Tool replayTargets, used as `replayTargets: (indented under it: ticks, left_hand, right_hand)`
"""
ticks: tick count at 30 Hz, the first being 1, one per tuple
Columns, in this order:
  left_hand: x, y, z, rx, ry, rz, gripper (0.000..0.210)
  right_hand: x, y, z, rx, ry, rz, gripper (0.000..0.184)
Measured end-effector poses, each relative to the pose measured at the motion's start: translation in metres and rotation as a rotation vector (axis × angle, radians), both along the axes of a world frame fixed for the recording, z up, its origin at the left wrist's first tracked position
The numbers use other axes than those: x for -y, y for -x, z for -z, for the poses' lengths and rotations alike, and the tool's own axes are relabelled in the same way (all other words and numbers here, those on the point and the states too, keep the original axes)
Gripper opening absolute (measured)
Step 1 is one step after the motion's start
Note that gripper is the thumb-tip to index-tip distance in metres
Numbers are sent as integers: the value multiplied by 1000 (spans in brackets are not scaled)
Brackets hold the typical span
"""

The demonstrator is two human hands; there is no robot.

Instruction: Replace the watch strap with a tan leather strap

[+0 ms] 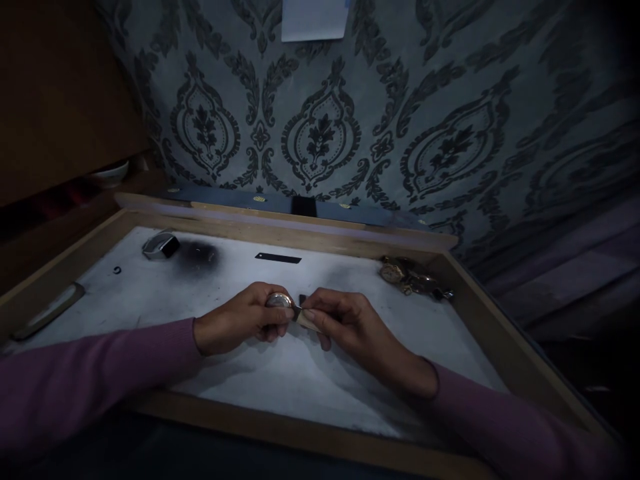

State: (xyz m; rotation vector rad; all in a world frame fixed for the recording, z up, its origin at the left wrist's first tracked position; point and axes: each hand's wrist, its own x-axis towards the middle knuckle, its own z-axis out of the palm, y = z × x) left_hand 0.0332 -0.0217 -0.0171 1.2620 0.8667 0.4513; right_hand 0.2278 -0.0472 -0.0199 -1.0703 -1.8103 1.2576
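Observation:
My left hand (245, 319) is closed around a round-faced wristwatch (279, 301), its dial tilted up. Opposite it, my right hand (345, 320) pinches the watch's strap (309, 320), which looks dark on one side and tan on the other. The two hands almost meet over the white surface. Whether a small tool is also between the right fingers I cannot make out. Behind the hands lies a flat black strip (278, 258) with a hole at one end.
A shallow wooden-edged tray (320, 417) surrounds the white surface (240, 267). At its back right lie several watches (393, 272) in a heap. A silvery square watch (161, 245) sits back left, beside a dark smudge. Near the left edge are a curved band (50, 312) and a small black ring (117, 270).

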Motion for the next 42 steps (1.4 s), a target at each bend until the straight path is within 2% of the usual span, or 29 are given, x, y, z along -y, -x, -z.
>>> replayTargets:
  ticks: [14, 30, 42]
  left_hand:
    - [0, -1, 6, 54, 13, -23, 17]
    - [-1, -1, -1, 19, -1, -39, 18]
    - [-2, -2, 1, 6, 32, -56, 15]
  right_hand:
    - [0, 0, 2, 40, -18, -24, 21]
    - [1, 3, 2, 70, -6, 17, 18]
    - [1, 3, 4, 130, -29, 28, 18]
